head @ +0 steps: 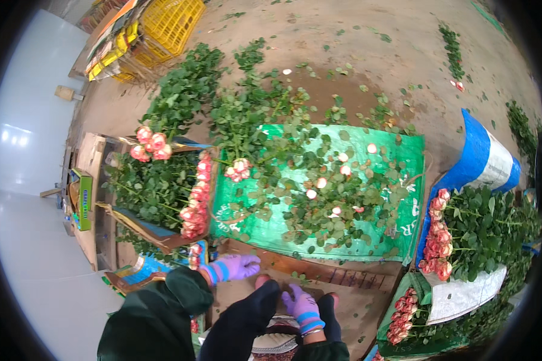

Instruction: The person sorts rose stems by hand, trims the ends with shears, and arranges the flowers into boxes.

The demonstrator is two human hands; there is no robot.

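My left hand (235,267), in a purple glove with blue cuff stripes, hovers over the near edge of the wooden bench. Its fingers are loosely bent, and nothing shows in them. Lower and to the right, my right hand (301,304) in a matching glove is beside my knee, fingers apart, holding nothing. Before me lies a green woven plastic sheet (262,232) strewn with loose rose leaves and pale petals. A small bunch of pink-and-white roses (238,170) rests on its left side, stems pointing away from me.
To the left, a row of roses (196,194) lies in a wooden rack (100,203), with another bunch (151,144) above. On the right, more roses (437,239) lie against a blue sheet (469,158). Yellow plastic crates (169,27) stand at the far left, near a pale wall (31,149).
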